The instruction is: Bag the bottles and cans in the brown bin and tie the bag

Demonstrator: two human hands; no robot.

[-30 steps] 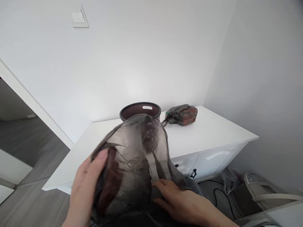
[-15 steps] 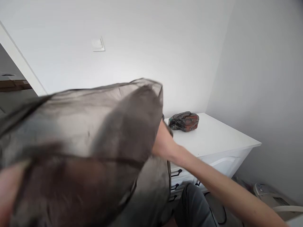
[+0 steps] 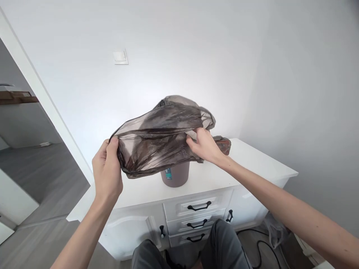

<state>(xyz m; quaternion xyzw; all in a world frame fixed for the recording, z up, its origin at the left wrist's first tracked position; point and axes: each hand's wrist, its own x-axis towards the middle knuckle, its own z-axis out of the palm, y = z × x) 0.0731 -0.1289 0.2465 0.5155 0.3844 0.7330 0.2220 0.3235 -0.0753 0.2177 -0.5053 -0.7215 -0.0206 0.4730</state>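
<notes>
A thin, dark see-through plastic bag (image 3: 162, 138) is stretched sideways between my hands, above the white cabinet top. My left hand (image 3: 108, 168) pinches its left end between thumb and fingers. At the bag's right part, my right hand (image 3: 204, 145) is closed on the film, its fingertips partly hidden by the folds. Behind and below the bag stands a brown-grey bin (image 3: 179, 175) with a teal label; the bag hides its upper part. A dark bundled bag with something reddish inside (image 3: 225, 145) lies just beyond my right hand.
The white cabinet (image 3: 207, 183) has drawers and doors with black handles. My knees are close to its front. A light switch (image 3: 120, 57) is on the wall. A doorway opens at left. A cable (image 3: 260, 244) and a clear plastic bag (image 3: 275, 231) lie on the floor at right.
The bag, billowing large and close before, is now narrower and drawn out farther forward. Both hands have come clearly into view, and the bin now shows beneath the bag.
</notes>
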